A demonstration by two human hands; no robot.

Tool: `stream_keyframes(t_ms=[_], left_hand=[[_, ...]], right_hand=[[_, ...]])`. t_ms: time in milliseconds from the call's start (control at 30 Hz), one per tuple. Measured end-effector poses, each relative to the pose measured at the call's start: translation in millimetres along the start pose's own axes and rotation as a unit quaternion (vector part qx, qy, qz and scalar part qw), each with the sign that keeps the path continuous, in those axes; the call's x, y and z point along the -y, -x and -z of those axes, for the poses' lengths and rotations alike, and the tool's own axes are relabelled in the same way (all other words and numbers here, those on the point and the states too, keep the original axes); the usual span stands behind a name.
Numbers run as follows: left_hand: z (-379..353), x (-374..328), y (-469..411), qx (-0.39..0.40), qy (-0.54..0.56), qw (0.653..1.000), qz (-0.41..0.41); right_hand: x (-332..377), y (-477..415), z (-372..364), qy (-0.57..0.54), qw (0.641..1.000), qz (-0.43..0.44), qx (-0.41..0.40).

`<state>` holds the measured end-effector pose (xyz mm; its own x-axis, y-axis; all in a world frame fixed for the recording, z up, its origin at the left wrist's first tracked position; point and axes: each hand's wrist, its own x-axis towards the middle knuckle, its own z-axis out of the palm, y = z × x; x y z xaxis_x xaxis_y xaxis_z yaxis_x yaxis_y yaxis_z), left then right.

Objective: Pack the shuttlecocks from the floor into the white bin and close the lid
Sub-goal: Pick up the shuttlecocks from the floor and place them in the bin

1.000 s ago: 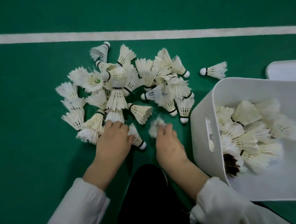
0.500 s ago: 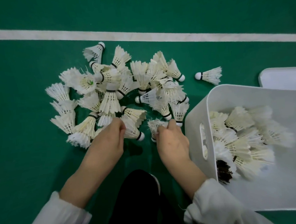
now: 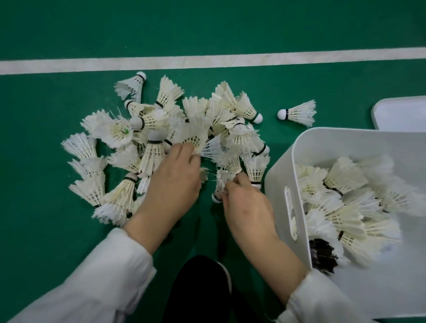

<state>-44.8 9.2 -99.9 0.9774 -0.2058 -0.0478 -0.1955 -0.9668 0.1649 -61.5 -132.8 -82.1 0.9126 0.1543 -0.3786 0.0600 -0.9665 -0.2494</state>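
A heap of white feather shuttlecocks (image 3: pixel 154 149) lies on the green floor in front of me. My left hand (image 3: pixel 171 188) reaches into the middle of the heap, fingers curled on a shuttlecock (image 3: pixel 193 137), with more feathers showing under its palm. Just right of it, my right hand (image 3: pixel 246 209) pinches a ragged shuttlecock (image 3: pixel 223 181) by its feathers, cork pointing down-left. The white bin (image 3: pixel 281 162) stands open at the right, close to my right hand, holding several shuttlecocks (image 3: pixel 344 199). One shuttlecock (image 3: pixel 299 112) lies alone above the bin.
The bin's white lid (image 3: pixel 407 113) lies flat on the floor behind the bin. A white court line (image 3: pixel 201 62) crosses the floor beyond the heap. A dark-feathered shuttlecock (image 3: pixel 321 254) sits in the bin's near corner. My black-clad knee (image 3: pixel 197 298) is between my arms.
My left hand has pushed forward and right into the middle of the heap. My right hand has lifted its ragged shuttlecock slightly and stays beside the bin.
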Motion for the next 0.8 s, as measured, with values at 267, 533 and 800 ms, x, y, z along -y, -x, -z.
stream_keyframes(t_ms=[267, 533, 800], left_hand=[[-24.5, 1.8, 5.2, 0.048, -0.030, 0.998, 0.032], [38.4, -5.3, 1.2, -0.091, 0.082, 0.989, 0.087], [121.5, -68.5, -24.0, -0.148, 0.118, 0.982, 0.020]], right_hand=[[1.8, -0.5, 10.9, -0.040, 0.998, 0.041, -0.022], [4.0, -0.2, 76.9, -0.100, 0.986, 0.089, -0.095], [-62.4, 39.1, 212.8, 0.028, 0.972, 0.162, -0.166]])
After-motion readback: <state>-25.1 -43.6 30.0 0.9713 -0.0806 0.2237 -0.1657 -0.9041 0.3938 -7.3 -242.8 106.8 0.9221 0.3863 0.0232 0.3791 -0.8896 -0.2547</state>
